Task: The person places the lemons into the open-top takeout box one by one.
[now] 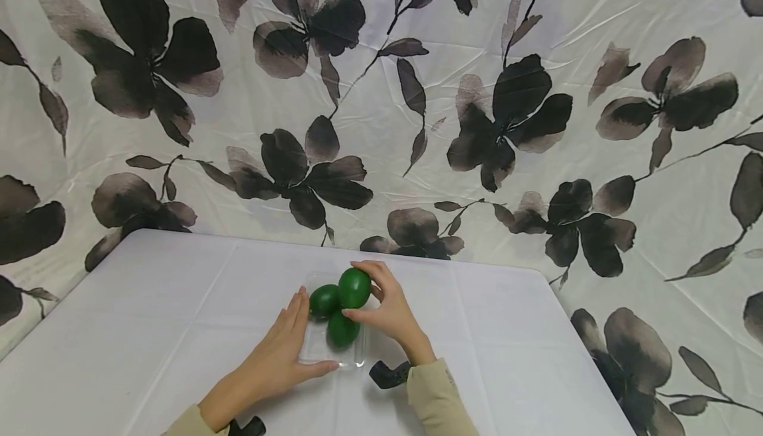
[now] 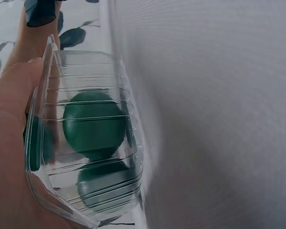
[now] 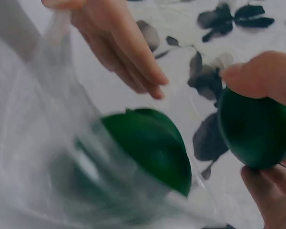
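A clear plastic container (image 1: 320,351) stands on the table with two smooth green limes (image 1: 342,331) in it. My right hand (image 1: 392,308) pinches a third lime (image 1: 354,288) between thumb and fingers, above the container's right side. In the right wrist view this held lime (image 3: 257,129) is apart from the lime (image 3: 152,148) inside. My left hand (image 1: 277,351) rests against the container, its straight fingers along the left side and its thumb stretched along the near edge. Through the ribbed wall, the left wrist view shows the limes (image 2: 94,126) inside.
A white cloth covers the table (image 1: 507,356). Behind it hangs a pale curtain (image 1: 405,131) with dark flowers. Black wrist devices (image 1: 389,375) are worn at both wrists, below the beige sleeves' cuffs.
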Motion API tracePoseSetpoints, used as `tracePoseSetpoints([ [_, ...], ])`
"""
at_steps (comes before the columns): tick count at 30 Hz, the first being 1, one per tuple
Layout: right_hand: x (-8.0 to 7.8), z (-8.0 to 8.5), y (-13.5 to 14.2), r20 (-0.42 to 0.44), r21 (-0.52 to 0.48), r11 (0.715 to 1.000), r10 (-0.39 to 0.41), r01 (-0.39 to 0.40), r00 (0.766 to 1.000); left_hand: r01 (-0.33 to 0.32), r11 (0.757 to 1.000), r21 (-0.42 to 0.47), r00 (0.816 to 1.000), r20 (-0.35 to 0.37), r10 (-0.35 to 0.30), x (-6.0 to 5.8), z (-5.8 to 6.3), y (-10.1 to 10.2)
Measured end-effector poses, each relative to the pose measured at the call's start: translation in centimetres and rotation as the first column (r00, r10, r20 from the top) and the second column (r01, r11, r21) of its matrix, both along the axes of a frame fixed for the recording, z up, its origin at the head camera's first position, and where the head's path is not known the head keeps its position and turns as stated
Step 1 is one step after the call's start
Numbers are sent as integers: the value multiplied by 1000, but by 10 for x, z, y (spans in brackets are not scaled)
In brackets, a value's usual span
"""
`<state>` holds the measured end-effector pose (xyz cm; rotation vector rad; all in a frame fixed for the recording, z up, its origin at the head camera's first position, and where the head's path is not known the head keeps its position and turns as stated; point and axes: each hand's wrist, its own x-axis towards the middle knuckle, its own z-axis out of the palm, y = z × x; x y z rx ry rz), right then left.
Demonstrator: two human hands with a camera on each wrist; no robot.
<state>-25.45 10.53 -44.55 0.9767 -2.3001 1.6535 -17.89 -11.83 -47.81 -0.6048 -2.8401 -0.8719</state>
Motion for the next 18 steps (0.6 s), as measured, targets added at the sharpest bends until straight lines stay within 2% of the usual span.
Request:
tracePoseSetpoints([
  [4, 1, -4, -7, -11, 65, 985, 164, -163, 986, 9, 1000, 8, 1000, -17, -9, 1, 0, 0],
  [9, 6, -3, -16, -2, 234, 926, 305, -296, 952, 21, 1000, 7, 999, -27, -21, 1, 1, 0],
  [13, 9, -2, -19, 36, 336, 879, 347, -339, 937, 22, 1000, 11, 1000, -17, -22, 1, 1, 0],
  [18, 11, 1, -20, 102, 350, 864, 350, -363, 931, 17, 1000, 20, 1000, -11, -17, 1, 1, 0],
])
